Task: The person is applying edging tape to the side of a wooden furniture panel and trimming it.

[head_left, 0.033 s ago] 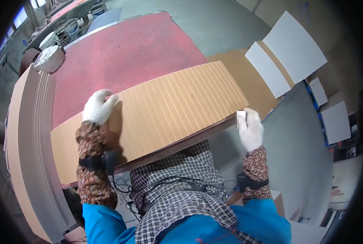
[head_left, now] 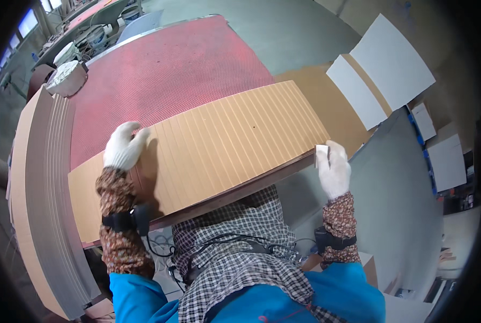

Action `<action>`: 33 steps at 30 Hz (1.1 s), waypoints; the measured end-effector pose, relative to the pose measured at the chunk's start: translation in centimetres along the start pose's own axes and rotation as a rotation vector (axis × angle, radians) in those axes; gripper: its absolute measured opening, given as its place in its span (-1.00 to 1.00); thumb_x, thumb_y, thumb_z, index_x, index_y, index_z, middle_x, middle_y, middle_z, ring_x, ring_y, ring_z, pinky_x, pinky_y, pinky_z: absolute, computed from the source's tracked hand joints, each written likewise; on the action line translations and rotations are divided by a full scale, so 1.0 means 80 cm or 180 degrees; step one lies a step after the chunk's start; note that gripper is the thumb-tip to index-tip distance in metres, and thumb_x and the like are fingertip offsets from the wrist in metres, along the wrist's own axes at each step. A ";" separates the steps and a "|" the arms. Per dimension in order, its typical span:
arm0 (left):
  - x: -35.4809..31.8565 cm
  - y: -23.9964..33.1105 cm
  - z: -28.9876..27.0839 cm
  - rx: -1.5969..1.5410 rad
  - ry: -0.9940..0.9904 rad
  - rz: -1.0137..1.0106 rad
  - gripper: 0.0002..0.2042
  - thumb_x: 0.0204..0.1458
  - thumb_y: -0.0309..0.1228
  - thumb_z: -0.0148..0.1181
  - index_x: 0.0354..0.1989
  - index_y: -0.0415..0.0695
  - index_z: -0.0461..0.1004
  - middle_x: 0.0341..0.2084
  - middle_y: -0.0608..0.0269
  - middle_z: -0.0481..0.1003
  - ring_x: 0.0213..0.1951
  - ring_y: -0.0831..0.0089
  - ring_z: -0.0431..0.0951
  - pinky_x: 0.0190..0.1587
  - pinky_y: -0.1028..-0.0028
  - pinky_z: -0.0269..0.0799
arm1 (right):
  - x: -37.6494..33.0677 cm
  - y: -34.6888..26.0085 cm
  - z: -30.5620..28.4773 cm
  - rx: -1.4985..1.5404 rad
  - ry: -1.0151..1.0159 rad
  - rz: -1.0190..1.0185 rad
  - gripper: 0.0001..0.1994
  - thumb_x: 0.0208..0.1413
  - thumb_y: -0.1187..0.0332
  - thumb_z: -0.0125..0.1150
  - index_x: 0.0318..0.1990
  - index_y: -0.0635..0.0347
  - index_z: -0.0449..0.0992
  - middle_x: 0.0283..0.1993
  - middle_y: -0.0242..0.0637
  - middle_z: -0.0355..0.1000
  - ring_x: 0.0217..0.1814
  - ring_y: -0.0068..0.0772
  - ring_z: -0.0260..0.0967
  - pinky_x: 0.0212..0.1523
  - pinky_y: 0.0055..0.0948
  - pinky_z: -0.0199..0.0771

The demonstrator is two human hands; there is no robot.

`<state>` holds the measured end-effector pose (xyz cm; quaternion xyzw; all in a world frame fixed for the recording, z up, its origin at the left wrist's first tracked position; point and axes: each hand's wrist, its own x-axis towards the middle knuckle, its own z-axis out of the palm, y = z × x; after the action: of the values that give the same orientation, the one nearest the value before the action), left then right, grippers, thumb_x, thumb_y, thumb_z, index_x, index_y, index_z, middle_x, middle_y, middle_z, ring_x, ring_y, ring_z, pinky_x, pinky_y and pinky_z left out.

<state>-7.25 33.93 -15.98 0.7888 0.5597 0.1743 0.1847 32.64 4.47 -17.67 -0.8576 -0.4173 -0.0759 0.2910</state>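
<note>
Evidently the right hand [head_left: 334, 171], in a white glove, had its thumb and fingers closed around a small white block [head_left: 321, 155], just beside the near right corner of a long ridged cardboard sheet [head_left: 224, 142]. The left hand [head_left: 123, 148], gloved likewise, was parted between thumb and curved fingers, with nothing visible in the gap; it was over the left part of the sheet, near its far edge, and cast a shadow on the board. Whether it touched the surface, I could not tell.

The sheet lay along the near side of a table with a red meshed top [head_left: 170, 67], slanting up toward the right, its ridges running across its width. Flowered sleeve covers [head_left: 116, 188] and black straps [head_left: 123, 219] wrapped the forearms, and a checked apron [head_left: 235, 215] stood close to the sheet's near edge.

Farther left, a stack of boards [head_left: 33, 188] flanked the table, with a pale round tub [head_left: 68, 81] near its far end. Beyond the sheet's right end was plain brown cardboard [head_left: 321, 102], and white panels [head_left: 394, 62] stood at the upper right.
</note>
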 end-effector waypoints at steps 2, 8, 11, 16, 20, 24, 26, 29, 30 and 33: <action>-0.031 -0.043 -0.023 0.0041 0.0163 -0.0204 -0.48 0.17 -0.03 0.20 0.13 -0.19 0.58 0.14 -0.08 0.54 0.20 0.00 0.53 0.26 0.19 0.41 | 0.016 0.012 0.009 0.0037 0.0032 -0.0157 -0.62 0.33 0.16 0.22 0.07 0.31 0.56 0.16 0.06 0.50 0.19 0.13 0.46 0.20 -0.07 0.48; -0.138 -0.197 -0.064 0.0751 0.1072 -0.1154 -0.49 0.18 -0.06 0.25 0.15 -0.21 0.53 0.15 -0.05 0.53 0.22 -0.01 0.49 0.29 0.15 0.37 | 0.036 -0.020 0.022 -0.0205 -0.0027 -0.0173 -0.55 0.35 0.16 0.13 0.20 0.37 0.49 0.24 0.10 0.47 0.27 0.15 0.42 0.29 -0.08 0.40; -0.193 -0.237 -0.068 0.1025 0.1198 -0.1642 -0.40 0.18 0.00 0.26 0.23 -0.22 0.48 0.21 -0.07 0.50 0.26 -0.04 0.46 0.34 0.12 0.33 | 0.029 -0.034 0.011 -0.0060 -0.0141 0.0023 -0.53 0.36 0.16 0.09 0.23 0.38 0.47 0.24 0.13 0.46 0.28 0.14 0.42 0.31 -0.09 0.37; -0.224 -0.234 -0.072 0.0524 0.1524 -0.2155 -0.37 0.20 0.00 0.27 0.31 -0.19 0.45 0.24 -0.11 0.48 0.29 -0.04 0.43 0.36 0.11 0.32 | 0.034 -0.046 0.003 -0.0145 -0.0089 0.0144 -0.56 0.37 0.15 0.09 0.17 0.37 0.52 0.17 0.12 0.50 0.23 0.09 0.46 0.26 -0.11 0.41; -0.204 -0.218 -0.070 0.0508 0.1546 -0.2207 -0.40 0.19 -0.03 0.29 0.29 -0.18 0.47 0.23 -0.10 0.49 0.28 -0.04 0.44 0.35 0.11 0.33 | 0.033 -0.049 -0.017 0.0079 -0.0131 0.0431 -0.59 0.36 0.18 0.10 0.12 0.36 0.55 0.07 0.08 0.54 0.10 -0.02 0.54 0.16 -0.19 0.46; -0.188 -0.205 -0.059 0.0541 0.1627 -0.2083 -0.43 0.18 -0.05 0.29 0.24 -0.19 0.51 0.19 -0.09 0.52 0.25 -0.05 0.47 0.32 0.10 0.36 | 0.035 -0.031 -0.036 0.0382 -0.0228 0.0673 -0.59 0.33 0.19 0.11 0.13 0.36 0.54 0.07 0.11 0.54 0.11 -0.07 0.55 0.13 -0.19 0.47; -0.192 -0.199 -0.064 0.0590 0.1719 -0.2059 -0.45 0.16 -0.04 0.30 0.17 -0.23 0.55 0.12 -0.15 0.56 0.17 -0.08 0.54 0.27 0.11 0.41 | 0.046 -0.026 -0.027 0.0205 -0.0267 0.0443 -0.59 0.33 0.17 0.11 0.12 0.35 0.54 0.06 0.14 0.55 0.11 0.03 0.54 0.13 -0.17 0.46; -0.206 -0.192 -0.061 0.0703 0.1688 -0.2327 -0.43 0.20 0.00 0.22 0.22 -0.22 0.54 0.18 -0.16 0.53 0.22 -0.07 0.52 0.30 0.14 0.40 | 0.066 -0.008 0.008 0.0415 -0.0282 0.0279 -0.61 0.33 0.16 0.11 -0.03 0.40 0.57 -0.09 0.09 0.57 -0.04 -0.04 0.55 -0.01 -0.16 0.49; -0.207 -0.195 -0.054 0.0685 0.1731 -0.2337 -0.42 0.21 0.01 0.21 0.24 -0.20 0.52 0.20 -0.14 0.52 0.24 -0.06 0.51 0.32 0.14 0.38 | 0.071 -0.007 0.010 0.1219 -0.0853 0.0840 -0.64 0.33 0.17 0.10 -0.11 0.40 0.56 -0.20 0.03 0.56 -0.15 -0.12 0.55 -0.12 -0.21 0.49; -0.210 -0.151 -0.040 0.0715 0.1640 -0.2456 -0.39 0.23 0.02 0.19 0.29 -0.20 0.47 0.23 -0.15 0.50 0.26 -0.07 0.49 0.33 0.13 0.36 | 0.051 -0.013 0.022 0.1401 -0.0731 0.0325 -0.65 0.37 0.20 0.07 -0.14 0.39 0.57 -0.37 -0.13 0.55 -0.27 -0.25 0.54 -0.18 -0.28 0.50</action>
<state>-23.92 22.04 -20.21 0.4696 0.8547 0.2212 0.0047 34.24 8.71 -17.14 -0.7965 -0.4102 0.1296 0.4248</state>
